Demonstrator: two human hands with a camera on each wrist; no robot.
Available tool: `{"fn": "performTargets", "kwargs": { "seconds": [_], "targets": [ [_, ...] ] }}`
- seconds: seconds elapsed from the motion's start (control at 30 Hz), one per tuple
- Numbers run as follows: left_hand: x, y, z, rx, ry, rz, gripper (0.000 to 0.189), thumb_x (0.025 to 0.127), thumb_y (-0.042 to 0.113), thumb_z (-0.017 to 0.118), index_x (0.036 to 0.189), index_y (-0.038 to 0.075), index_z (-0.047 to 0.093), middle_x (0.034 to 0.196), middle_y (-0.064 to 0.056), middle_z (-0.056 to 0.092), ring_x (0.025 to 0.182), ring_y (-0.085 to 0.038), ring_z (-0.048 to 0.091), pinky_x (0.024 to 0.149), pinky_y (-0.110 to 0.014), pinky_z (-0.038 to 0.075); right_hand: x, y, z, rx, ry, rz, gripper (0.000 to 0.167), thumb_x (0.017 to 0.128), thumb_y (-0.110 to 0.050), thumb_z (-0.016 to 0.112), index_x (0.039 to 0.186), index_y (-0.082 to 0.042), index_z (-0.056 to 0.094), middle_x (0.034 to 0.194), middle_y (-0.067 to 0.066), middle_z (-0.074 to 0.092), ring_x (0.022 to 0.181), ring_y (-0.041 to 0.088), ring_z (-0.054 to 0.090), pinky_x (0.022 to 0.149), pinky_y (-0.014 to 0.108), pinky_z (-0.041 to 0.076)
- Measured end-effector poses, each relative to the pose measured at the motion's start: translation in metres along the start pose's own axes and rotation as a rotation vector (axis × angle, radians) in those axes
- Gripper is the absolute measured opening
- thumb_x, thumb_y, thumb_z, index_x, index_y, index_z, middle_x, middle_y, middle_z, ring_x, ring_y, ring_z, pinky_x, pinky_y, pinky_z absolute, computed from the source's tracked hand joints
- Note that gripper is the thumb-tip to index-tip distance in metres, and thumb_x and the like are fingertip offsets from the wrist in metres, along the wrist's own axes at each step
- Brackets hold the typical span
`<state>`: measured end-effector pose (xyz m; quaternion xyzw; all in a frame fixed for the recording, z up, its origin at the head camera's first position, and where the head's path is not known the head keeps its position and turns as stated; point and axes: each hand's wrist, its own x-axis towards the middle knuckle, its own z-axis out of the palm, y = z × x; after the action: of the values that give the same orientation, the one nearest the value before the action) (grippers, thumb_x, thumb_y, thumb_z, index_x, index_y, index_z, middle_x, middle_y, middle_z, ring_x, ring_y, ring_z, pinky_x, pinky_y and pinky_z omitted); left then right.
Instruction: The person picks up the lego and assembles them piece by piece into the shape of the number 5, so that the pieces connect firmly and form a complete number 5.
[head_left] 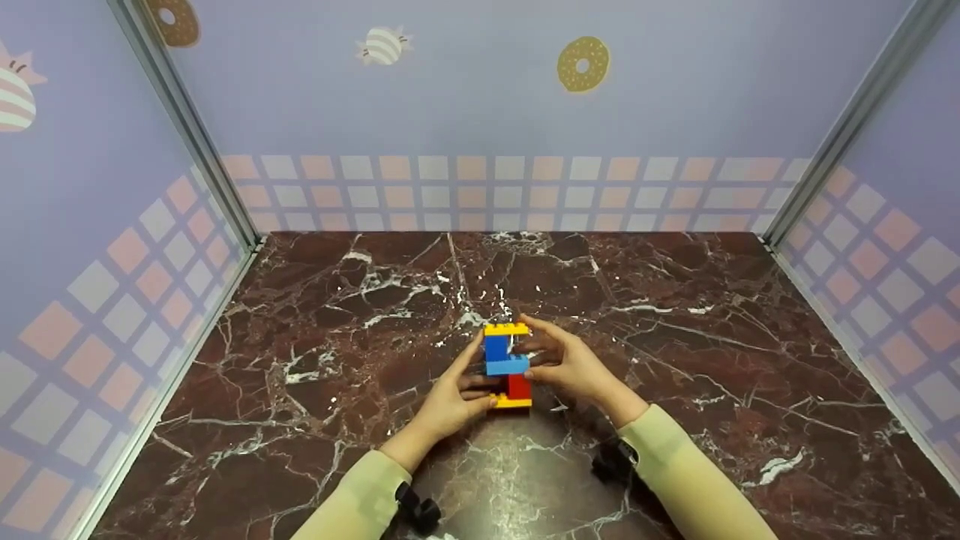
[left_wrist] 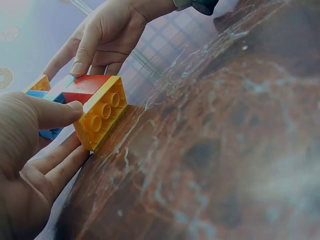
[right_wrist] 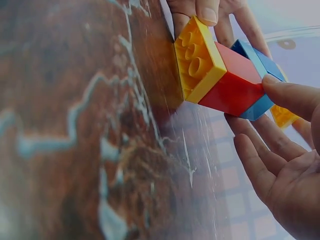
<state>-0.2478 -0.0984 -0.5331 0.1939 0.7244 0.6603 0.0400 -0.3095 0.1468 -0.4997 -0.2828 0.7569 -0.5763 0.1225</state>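
Note:
A small stack of toy building bricks stands between the two hands. Lowest is a yellow brick [head_left: 514,403], its hollow underside showing tubes in both wrist views. On it sits a red brick [right_wrist: 235,82] at the right side, then a light blue brick [head_left: 507,367], a dark blue brick [head_left: 496,348] at the left and a yellow brick [head_left: 505,329] on top. My left hand [head_left: 448,403] grips the stack low, thumb on the bottom yellow brick. From the other side my right hand [head_left: 581,369] holds it, thumb by the red and light blue bricks, fingers behind.
A dark red marbled table [head_left: 337,420] with white veins lies under the hands. Patterned walls with pink and white squares enclose it at the back [head_left: 472,191] and both sides. A black wrist camera [head_left: 417,510] hangs from the left sleeve, another [head_left: 613,459] from the right.

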Motion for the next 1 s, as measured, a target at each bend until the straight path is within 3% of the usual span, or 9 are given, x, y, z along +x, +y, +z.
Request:
{"fn": "performTargets", "kwargs": {
  "seconds": [0.23, 0.57, 0.7, 0.9, 1.0],
  "targets": [
    [0.0014, -0.0009, 0.0, -0.031, 0.01, 0.007, 0.102, 0.087, -0.012, 0.07, 0.166, 0.013, 0.012, 0.161, -0.035, 0.029, 0.124, -0.052, 0.062, 0.101, -0.049, 0.059, 0.0005, 0.0008, 0.0011, -0.024, 0.019, 0.044, 0.087, 0.084, 0.004, 0.079, 0.158, -0.002, 0.033, 0.135, 0.03, 0.064, 0.112, 0.043, 0.07, 0.094, 0.035, 0.063],
    [0.0016, -0.0021, 0.0007, -0.049, 0.042, -0.008, 0.101, 0.087, -0.012, 0.071, 0.166, 0.011, 0.012, 0.162, -0.034, 0.028, 0.124, -0.052, 0.061, 0.097, -0.038, 0.062, 0.0012, 0.005, 0.0022, 0.052, 0.012, 0.051, 0.066, 0.085, 0.008, 0.076, 0.141, 0.014, 0.043, 0.138, 0.035, 0.059, 0.123, 0.048, 0.064, 0.093, 0.034, 0.063],
    [0.0018, -0.0043, 0.0, -0.047, 0.052, 0.005, 0.101, 0.087, -0.01, 0.071, 0.166, 0.01, 0.011, 0.163, -0.034, 0.027, 0.124, -0.051, 0.062, 0.096, -0.037, 0.062, 0.0021, 0.0064, 0.0013, 0.04, -0.003, 0.049, 0.059, 0.083, 0.008, 0.077, 0.135, 0.015, 0.05, 0.139, 0.034, 0.058, 0.127, 0.049, 0.06, 0.101, 0.041, 0.06],
    [0.0011, -0.0079, -0.0006, -0.04, 0.061, 0.046, 0.101, 0.088, -0.008, 0.073, 0.165, 0.011, 0.011, 0.16, -0.037, 0.028, 0.123, -0.049, 0.062, 0.093, -0.037, 0.063, 0.0015, 0.0079, 0.0015, 0.006, -0.02, 0.089, 0.065, 0.083, 0.005, 0.079, 0.14, 0.013, 0.05, 0.141, 0.034, 0.057, 0.125, 0.049, 0.062, 0.104, 0.048, 0.058],
    [0.0013, -0.0071, -0.0006, -0.052, 0.076, 0.02, 0.1, 0.088, -0.007, 0.073, 0.165, 0.009, 0.011, 0.161, -0.035, 0.029, 0.125, -0.05, 0.061, 0.091, -0.035, 0.064, 0.0015, 0.0093, 0.002, 0.009, -0.03, 0.103, 0.067, 0.084, 0.004, 0.079, 0.142, 0.013, 0.049, 0.141, 0.035, 0.057, 0.126, 0.049, 0.061, 0.105, 0.048, 0.057]
  ]
}}
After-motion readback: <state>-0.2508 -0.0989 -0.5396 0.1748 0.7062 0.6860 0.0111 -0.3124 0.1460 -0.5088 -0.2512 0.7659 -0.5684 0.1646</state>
